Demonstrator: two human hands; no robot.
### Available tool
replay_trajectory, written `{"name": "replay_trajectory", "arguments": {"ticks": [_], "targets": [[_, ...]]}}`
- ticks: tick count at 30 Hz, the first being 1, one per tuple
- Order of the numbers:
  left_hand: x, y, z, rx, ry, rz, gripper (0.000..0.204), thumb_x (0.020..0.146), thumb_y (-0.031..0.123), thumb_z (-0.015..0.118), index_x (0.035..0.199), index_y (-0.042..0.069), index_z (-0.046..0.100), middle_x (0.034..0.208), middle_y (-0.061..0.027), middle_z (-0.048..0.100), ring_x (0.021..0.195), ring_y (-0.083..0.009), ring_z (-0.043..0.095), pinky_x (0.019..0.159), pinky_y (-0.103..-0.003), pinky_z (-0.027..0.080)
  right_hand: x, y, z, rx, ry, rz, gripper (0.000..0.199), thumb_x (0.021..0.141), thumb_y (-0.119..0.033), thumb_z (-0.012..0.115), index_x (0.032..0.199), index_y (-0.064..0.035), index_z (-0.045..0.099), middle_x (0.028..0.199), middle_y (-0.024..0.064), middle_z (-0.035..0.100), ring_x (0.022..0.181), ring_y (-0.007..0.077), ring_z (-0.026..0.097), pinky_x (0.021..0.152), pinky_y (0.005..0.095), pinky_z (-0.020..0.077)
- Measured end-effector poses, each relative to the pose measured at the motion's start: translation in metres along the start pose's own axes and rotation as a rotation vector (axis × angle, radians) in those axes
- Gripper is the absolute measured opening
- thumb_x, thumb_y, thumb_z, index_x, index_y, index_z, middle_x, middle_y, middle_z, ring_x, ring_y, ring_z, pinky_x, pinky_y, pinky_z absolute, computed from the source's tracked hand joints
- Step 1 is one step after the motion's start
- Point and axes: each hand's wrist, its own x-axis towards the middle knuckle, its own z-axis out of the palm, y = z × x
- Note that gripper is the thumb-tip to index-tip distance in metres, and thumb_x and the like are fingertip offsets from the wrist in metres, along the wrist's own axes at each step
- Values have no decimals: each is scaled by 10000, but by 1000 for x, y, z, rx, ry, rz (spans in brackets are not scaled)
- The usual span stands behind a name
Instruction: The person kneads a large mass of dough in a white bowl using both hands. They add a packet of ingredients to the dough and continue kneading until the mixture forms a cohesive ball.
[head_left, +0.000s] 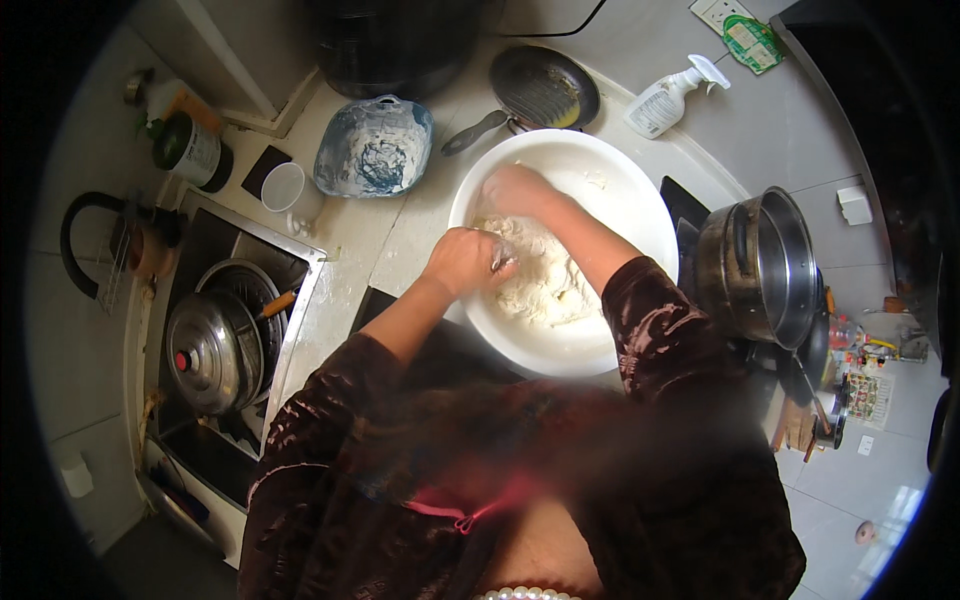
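Observation:
A wide white bowl (640,200) holds a lumpy, pale mass of dough (545,285) with loose flour about it. My left hand (470,262) comes over the bowl's left rim, its fingers curled into the dough's left edge and white smears on them. Farther back inside the bowl is my right hand (518,192), bent downward against the far left part of the dough. Its fingertips are hidden, and the hand is slightly blurred.
Behind the bowl lie a black frying pan (545,88) and a flour-dusted blue tub (375,150). A white mug (290,195) stands left, near a sink with a lidded pot (210,350). At right are a spray bottle (668,102) and a steel pot (765,265).

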Motion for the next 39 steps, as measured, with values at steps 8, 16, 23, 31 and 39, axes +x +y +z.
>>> {"name": "replay_trajectory", "arguments": {"ticks": [8, 16, 23, 31, 39], "targets": [[4, -1, 1, 31, -39, 8, 329, 746, 418, 626, 760, 91, 654, 725, -148, 647, 696, -327, 625, 675, -413, 507, -161, 129, 75, 138, 290, 1063, 321, 842, -170, 535, 1068, 57, 557, 966, 231, 612, 866, 343, 614, 785, 421, 500], [6, -3, 1, 45, -115, 22, 353, 731, 430, 645, 750, 78, 653, 723, -135, 651, 705, -326, 627, 688, -412, 506, -77, 106, 26, 592, 428, 1049, 372, 802, -190, 529, 1056, 80, 558, 1020, 285, 604, 921, 378, 613, 814, 439, 485], [4, -2, 1, -3, -58, 43, 285, 725, 402, 616, 745, 121, 657, 705, -138, 640, 676, -333, 615, 648, -416, 506, -15, -9, 44, 238, 69, 309, 278, 802, -138, 529, 1011, 25, 612, 990, 235, 636, 912, 358, 620, 806, 427, 469], [2, -8, 10, -97, 111, 60, 239, 741, 357, 572, 721, 132, 647, 687, -144, 628, 642, -352, 603, 606, -420, 503, -66, -11, 39, 639, -53, 66, 215, 791, -51, 563, 987, -10, 641, 883, 105, 656, 822, 172, 580, 773, 312, 459], [3, -6, 9, -123, 118, 41, 293, 747, 400, 553, 745, 133, 674, 702, -151, 632, 674, -354, 602, 648, -437, 494, -75, 106, 26, 702, 509, 986, 508, 830, -296, 618, 1140, 94, 515, 1029, 204, 607, 803, 246, 601, 659, 354, 496]]}}
